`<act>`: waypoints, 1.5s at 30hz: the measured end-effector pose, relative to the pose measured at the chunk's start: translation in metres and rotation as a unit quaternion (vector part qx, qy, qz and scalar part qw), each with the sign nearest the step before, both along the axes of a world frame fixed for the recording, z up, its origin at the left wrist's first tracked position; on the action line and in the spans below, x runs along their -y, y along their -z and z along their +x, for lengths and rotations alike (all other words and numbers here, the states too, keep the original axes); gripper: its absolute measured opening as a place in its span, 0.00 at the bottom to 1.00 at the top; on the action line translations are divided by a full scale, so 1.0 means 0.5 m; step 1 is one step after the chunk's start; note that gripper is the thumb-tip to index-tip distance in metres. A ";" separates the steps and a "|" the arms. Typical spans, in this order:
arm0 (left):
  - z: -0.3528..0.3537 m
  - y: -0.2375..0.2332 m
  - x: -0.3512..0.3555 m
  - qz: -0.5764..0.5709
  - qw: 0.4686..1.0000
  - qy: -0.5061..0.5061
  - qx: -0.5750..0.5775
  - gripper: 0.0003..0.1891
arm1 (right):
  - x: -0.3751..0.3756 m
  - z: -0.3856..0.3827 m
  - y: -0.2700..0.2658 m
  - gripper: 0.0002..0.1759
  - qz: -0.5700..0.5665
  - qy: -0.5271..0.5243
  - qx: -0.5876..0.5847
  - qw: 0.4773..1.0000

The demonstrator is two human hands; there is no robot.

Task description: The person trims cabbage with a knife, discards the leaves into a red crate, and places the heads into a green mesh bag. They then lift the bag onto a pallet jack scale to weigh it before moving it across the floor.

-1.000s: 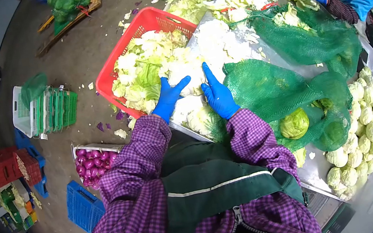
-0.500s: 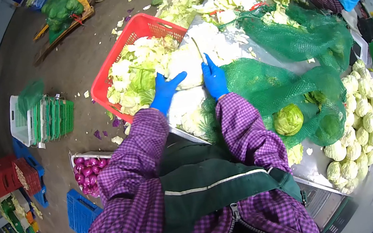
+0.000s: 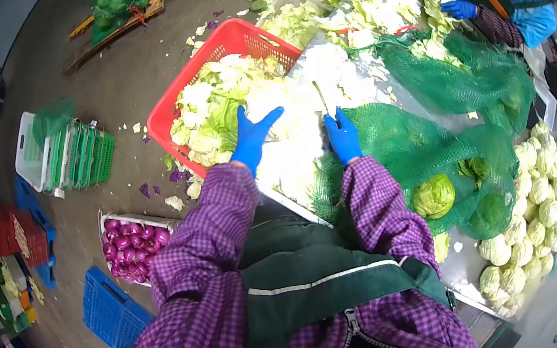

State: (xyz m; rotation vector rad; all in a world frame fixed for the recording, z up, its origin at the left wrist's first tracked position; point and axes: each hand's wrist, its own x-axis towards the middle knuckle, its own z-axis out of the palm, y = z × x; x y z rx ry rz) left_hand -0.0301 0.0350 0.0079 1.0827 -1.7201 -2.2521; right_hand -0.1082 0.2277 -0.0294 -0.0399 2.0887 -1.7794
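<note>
Centrally, a pale cabbage mass [image 3: 280,137], washed out by glare, lies at the near edge of the metal desk [image 3: 468,268], between the person's two blue-gloved hands. The left hand [image 3: 249,138] is over its left side, thumb and fingers spread wide apart; the glare hides whether they press on it. The right hand [image 3: 343,136] has its fingers closed around a slim knife [image 3: 320,97], which points up and away from the person.

Just beyond the left hand, a red crate [image 3: 228,40] is heaped with loose cabbage leaves [image 3: 209,105]. Close by the right hand, a green mesh bag [image 3: 398,144] spreads across the desk, with a round green cabbage [image 3: 434,197] against its near side. Farther right, pale trimmed cabbages [image 3: 533,217] are piled up, and a second green mesh bag [image 3: 455,69] lies farther back.

At the far end, a co-worker's blue-gloved hands [image 3: 458,8] are beside more leaves. On the floor to the left are a white crate of glossy purple vegetables [image 3: 134,251], too small to tell apart as onions or cabbages, a blue crate [image 3: 112,298] and some green crates [image 3: 90,160].
</note>
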 end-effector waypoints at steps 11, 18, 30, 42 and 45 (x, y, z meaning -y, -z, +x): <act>-0.013 0.013 -0.017 -0.448 0.864 0.207 -0.098 0.64 | 0.054 -0.086 -0.109 0.30 0.125 -0.184 -0.137 0.965; -0.020 0.001 0.006 -0.441 0.853 0.250 -0.123 0.64 | 0.041 -0.131 -0.043 0.18 0.074 -0.077 -0.103 0.989; 0.052 0.029 0.060 -0.315 0.928 0.154 -0.129 0.58 | 0.030 -0.079 -0.030 0.19 -0.001 0.008 0.067 0.998; 0.059 0.032 0.055 -0.185 0.959 0.144 -0.160 0.54 | 0.154 -0.087 -0.078 0.24 0.084 -0.138 0.001 0.987; 0.086 0.026 0.077 -0.297 0.931 0.114 -0.181 0.55 | 0.156 -0.121 -0.085 0.11 -0.024 -0.121 0.065 0.990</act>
